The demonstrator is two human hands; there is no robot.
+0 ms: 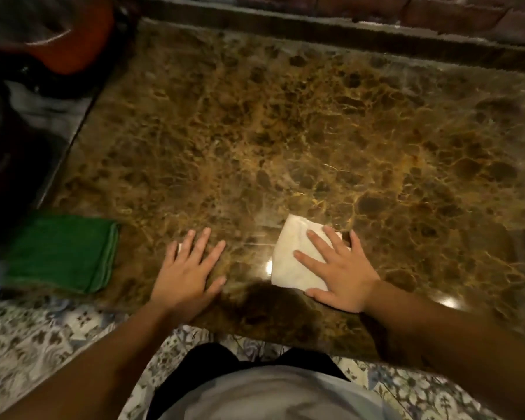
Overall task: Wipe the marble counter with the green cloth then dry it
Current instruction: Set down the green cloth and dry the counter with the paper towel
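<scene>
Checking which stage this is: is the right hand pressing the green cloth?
No. The right hand lies flat on a white paper towel; the green cloth lies untouched at the counter's left.

A low brick wall of reddish-brown blocks with pale mortar runs along the far side of the scene, with a dark stone ledge at its foot. The floor at the near edge is laid with patterned tiles in grey, white and brown floral motifs. At the upper left the surroundings fall into deep shadow, where an orange rounded object and some blurred dark shapes cannot be made out clearly. The lighting is warm and dim, coming from above, with a few small bright glints reflected in polished stone.
</scene>
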